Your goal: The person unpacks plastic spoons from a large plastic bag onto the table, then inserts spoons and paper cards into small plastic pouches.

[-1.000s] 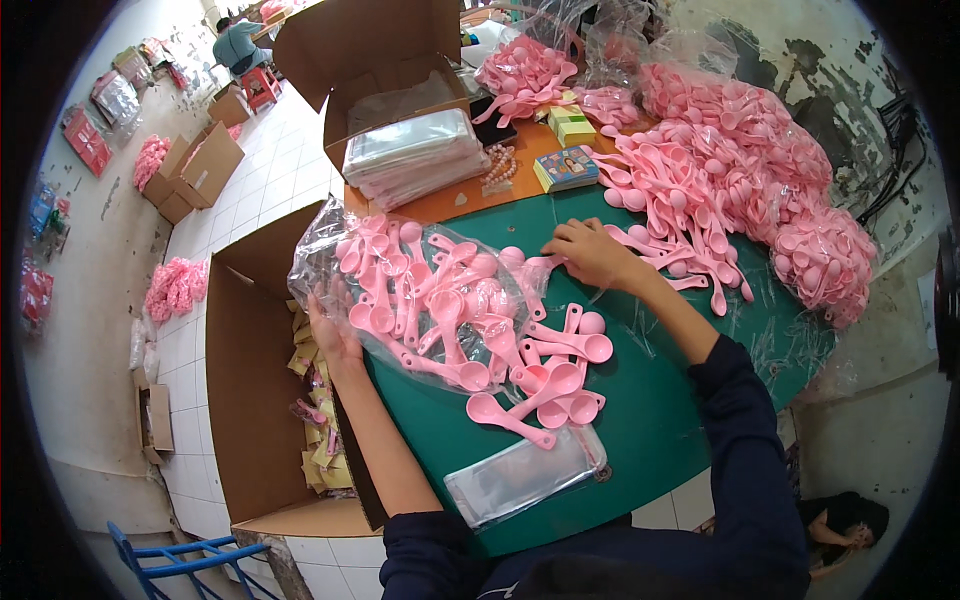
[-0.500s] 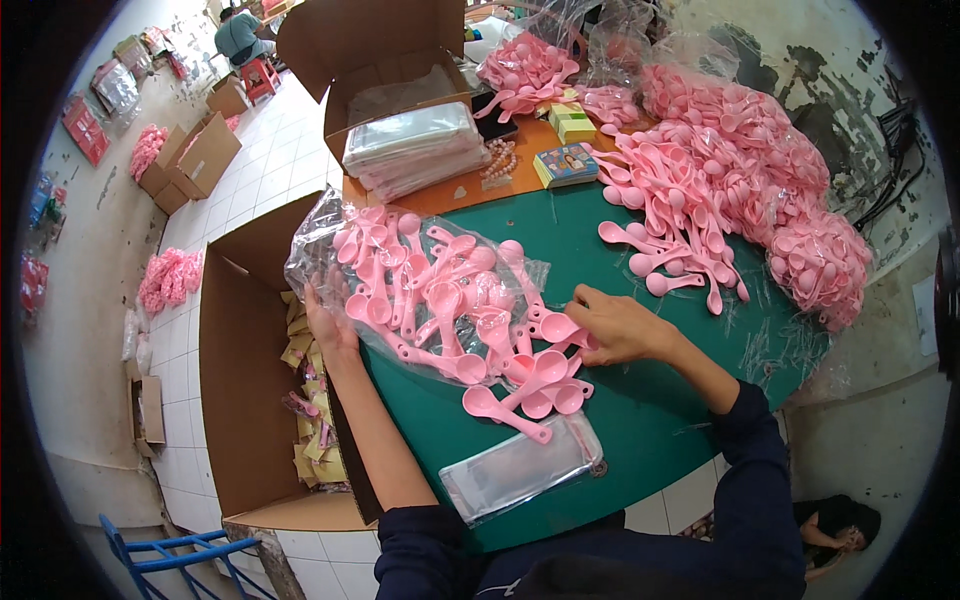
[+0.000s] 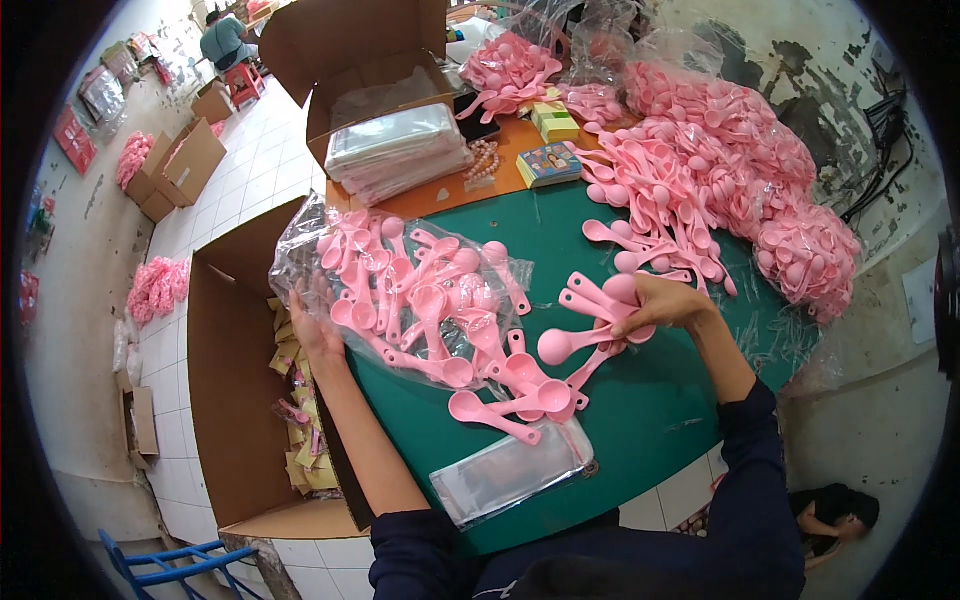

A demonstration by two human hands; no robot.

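A clear plastic bag [image 3: 290, 242] of pink measuring spoons lies spread across the green tabletop [image 3: 400, 440]. My left hand [image 3: 318, 338] holds the bag's left edge, with its fingers partly hidden by the film. To the right of the bag, my right hand [image 3: 665, 306] is closed around several pink measuring spoons [image 3: 590, 300], their handles and bowls sticking out to the left. Loose spoons [image 3: 510, 405] have spilled at the bag's near right edge. Just below them is a stack of clear flat plastic sleeves [image 3: 515, 475].
A large pink spoon heap [image 3: 700, 170] covers the far right. Behind the green surface are a stack of clear sleeves [image 3: 400, 145], a small card stack [image 3: 550, 165] and an open carton [image 3: 350, 50]. A deep cardboard box [image 3: 235, 370] with yellow packets stands at left. Two people are farther off.
My right hand has lifted several spoons from the pile and moved up and to the right. My left hand stays at the bag, while the whole view has shifted slightly.
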